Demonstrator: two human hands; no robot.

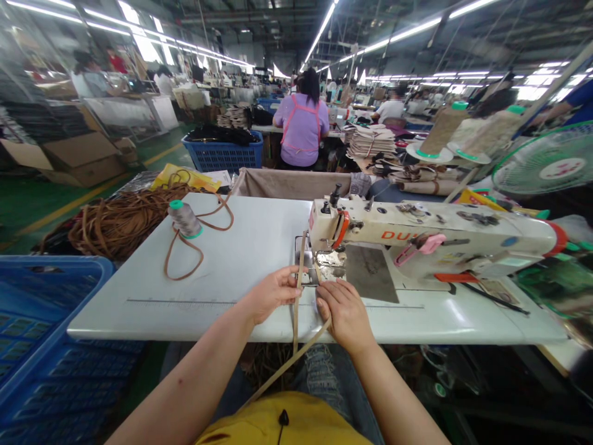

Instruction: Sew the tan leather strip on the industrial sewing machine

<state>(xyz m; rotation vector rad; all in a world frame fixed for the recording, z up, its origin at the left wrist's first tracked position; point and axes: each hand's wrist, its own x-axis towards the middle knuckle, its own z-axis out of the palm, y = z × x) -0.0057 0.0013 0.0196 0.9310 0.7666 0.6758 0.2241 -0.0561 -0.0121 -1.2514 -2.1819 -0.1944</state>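
Note:
A long, narrow tan strap [296, 321] runs through both hands at the sewing machine [435, 232]. My left hand [275, 293] pinches one length of it between thumb and fingers, just left of the presser foot, and its far end stands up beside the machine head. My right hand [345, 312] lies closed over another length in front of the needle area, fingers curled down onto the table. From under that hand the strap drops over the table edge towards my lap. The needle itself is too small to make out.
A grey thread cone [185, 219] stands on the white table [250, 247], beside loops from a heap of brown straps [125, 222]. Blue crates [50, 346] sit at the left. A fan [556, 167] is at the right. A person in purple [301, 130] sits ahead.

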